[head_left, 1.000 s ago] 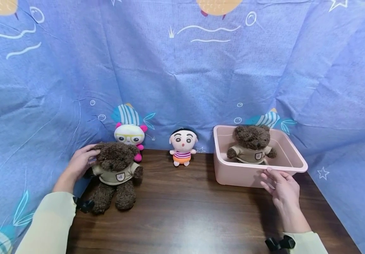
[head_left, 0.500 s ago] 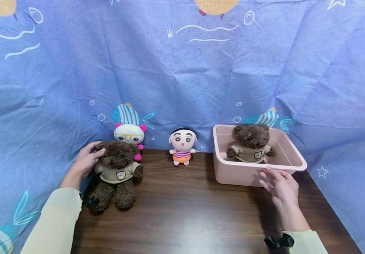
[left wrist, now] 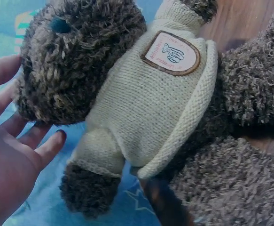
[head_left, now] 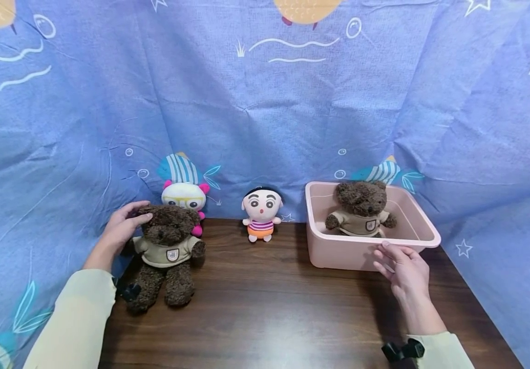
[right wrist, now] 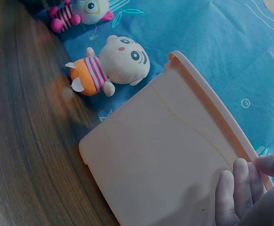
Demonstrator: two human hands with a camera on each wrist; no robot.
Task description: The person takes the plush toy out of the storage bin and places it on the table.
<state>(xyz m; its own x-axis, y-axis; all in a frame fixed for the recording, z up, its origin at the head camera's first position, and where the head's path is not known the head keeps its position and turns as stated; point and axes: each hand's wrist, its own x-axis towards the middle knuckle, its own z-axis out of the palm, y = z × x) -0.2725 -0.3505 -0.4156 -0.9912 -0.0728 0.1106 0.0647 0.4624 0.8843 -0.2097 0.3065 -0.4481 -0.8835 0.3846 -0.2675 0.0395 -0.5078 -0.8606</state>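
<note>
At the left, a dark brown teddy bear (head_left: 168,246) in a beige knitted shirt with a badge is upright on the table. My left hand (head_left: 124,225) grips the side of its head, the thumb toward the front; in the left wrist view the fingers (left wrist: 14,103) reach behind the head. At the right stands a pink plastic bin (head_left: 338,253). My right hand (head_left: 407,271) holds its front rim, thumb at the rim and fingers (right wrist: 240,183) against the outer wall. Inside the bin sits a similar brown teddy bear (head_left: 361,205), its legs hidden by the front wall.
A small plush boy (head_left: 261,210) in striped top and orange shorts sits at the table's back edge. A white-and-pink plush panda (head_left: 184,195) is partly hidden behind the left bear. Blue printed cloth (head_left: 246,123) encloses the brown wooden table (head_left: 255,307).
My left hand has moved slightly right and up, its thumb now on the front of the bear's head. The right hand keeps hold of the bin rim. The head view shifts slightly.
</note>
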